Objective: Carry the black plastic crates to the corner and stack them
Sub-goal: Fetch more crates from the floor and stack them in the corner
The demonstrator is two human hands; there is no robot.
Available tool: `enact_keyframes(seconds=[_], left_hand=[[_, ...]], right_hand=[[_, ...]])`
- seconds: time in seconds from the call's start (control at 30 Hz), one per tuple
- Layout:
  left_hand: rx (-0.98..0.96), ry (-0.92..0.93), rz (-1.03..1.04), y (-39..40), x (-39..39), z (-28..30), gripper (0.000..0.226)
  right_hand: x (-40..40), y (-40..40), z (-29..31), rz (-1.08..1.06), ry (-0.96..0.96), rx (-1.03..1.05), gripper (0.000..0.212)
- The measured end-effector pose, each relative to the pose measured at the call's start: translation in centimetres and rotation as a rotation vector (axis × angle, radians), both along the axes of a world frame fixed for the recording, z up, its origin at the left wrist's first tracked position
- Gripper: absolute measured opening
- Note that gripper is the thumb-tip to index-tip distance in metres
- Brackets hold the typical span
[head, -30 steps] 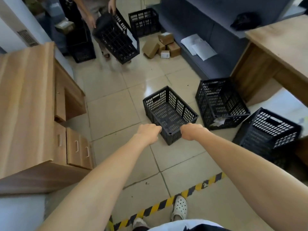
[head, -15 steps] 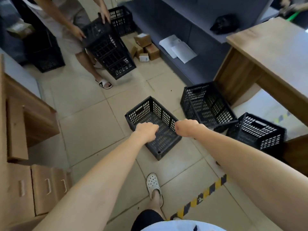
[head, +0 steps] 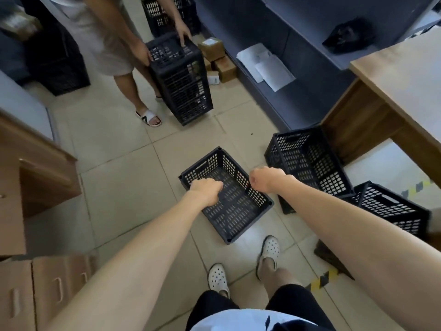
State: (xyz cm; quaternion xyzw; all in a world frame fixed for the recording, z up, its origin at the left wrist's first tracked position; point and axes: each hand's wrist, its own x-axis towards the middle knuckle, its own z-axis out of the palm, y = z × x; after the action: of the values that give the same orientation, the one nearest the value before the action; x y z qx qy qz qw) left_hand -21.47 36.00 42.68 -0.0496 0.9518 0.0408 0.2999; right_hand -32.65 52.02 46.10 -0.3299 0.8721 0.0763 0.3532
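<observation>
An empty black plastic crate point(head: 235, 211) lies open side up on the tiled floor just ahead of my feet. My left hand point(head: 206, 191) is a closed fist over its near left rim, and my right hand point(head: 266, 179) is a closed fist over its right rim. Neither hand holds anything. Two more black crates sit to the right: one point(head: 307, 158) by the desk leg, another point(head: 391, 209) tilted beside it. Another person point(head: 102, 39) holds a fourth crate point(head: 183, 80) standing on end on the floor.
A wooden desk point(head: 405, 80) stands at right and a wooden cabinet point(head: 31, 177) at left. Small cardboard boxes point(head: 214, 51) and white papers point(head: 267, 65) lie by the dark shelving. Another crate point(head: 164, 13) stands at the back. Yellow-black tape point(head: 321, 280) crosses the floor.
I have stepped forward, so the crate lies closer under my fists. The other person has set their crate down on its end.
</observation>
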Motion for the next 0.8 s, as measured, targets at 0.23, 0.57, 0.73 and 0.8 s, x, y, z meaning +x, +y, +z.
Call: enact_keyframes(seconds=[0.23, 0.57, 0.73, 0.8], left_hand=[[-0.038, -0.026, 0.218, -2.6, -4.3, -1.4, 0.023], [0.129, -0.028, 0.623, -1.6, -11.4, -4.7, 0.033], [0.144, -0.086, 0.743, 0.3, -10.0, -9.0, 0.034], [0.152, -0.138, 0.783, 0.6, -8.4, -10.8, 0.033]], right_hand=[[-10.4, -1.3, -1.8, 0.112, -0.028, 0.034, 0.031], [-22.9, -2.1, -6.5, 0.231, -0.041, 0.006, 0.034], [-22.3, -3.0, -10.3, 0.332, -0.106, 0.057, 0.031], [-21.5, -3.9, -11.6, 0.342, -0.146, 0.08, 0.032]])
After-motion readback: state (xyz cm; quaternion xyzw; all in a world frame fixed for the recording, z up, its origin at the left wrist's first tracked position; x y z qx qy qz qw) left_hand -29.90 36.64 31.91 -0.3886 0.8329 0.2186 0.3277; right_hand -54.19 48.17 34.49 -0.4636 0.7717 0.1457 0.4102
